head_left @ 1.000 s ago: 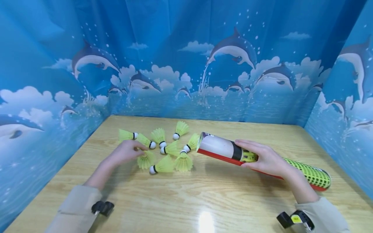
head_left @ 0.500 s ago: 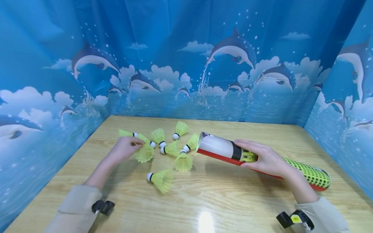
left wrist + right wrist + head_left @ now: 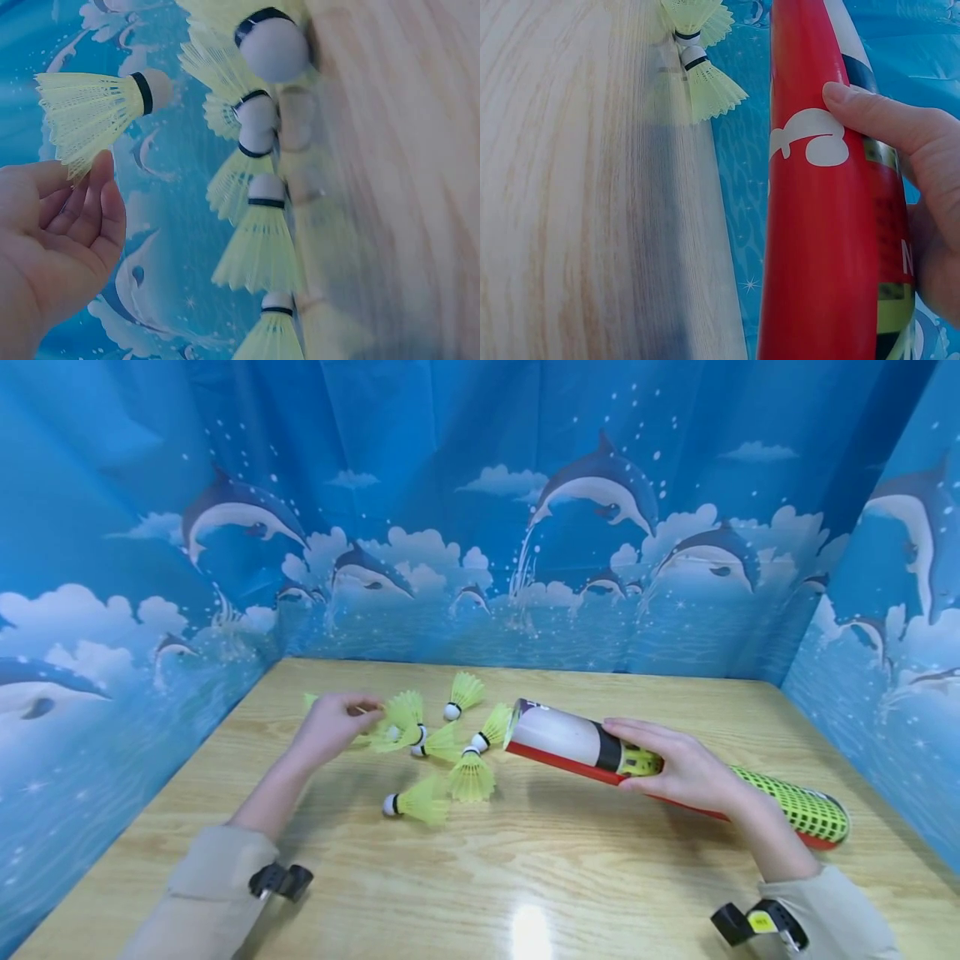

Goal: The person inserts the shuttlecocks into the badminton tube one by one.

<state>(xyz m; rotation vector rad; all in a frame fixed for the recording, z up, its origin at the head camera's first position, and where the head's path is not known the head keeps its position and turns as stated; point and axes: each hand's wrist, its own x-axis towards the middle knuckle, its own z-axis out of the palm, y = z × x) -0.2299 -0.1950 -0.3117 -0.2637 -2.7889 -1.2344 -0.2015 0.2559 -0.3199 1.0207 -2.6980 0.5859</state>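
My left hand pinches a yellow shuttlecock by the rim of its skirt, with the white cork pointing away from the fingers. In the left wrist view it hangs apart from the others. From the head, it overlaps several shuttlecocks lying on the table, so its outline is partly lost. On the right, my right hand grips a long red, white and yellow-green shuttlecock tube round its middle. The tube slants, its end near the shuttlecocks raised; whether anything is inside that end cannot be seen.
Several loose shuttlecocks lie on the wooden table, among them one nearer the front and one at the back. A blue dolphin-print curtain closes off the back and both sides.
My left hand has lifted one shuttlecock from the group and carried it slightly up and right. The front shuttlecock swung round and back on the table. The right hand and tube stayed put.
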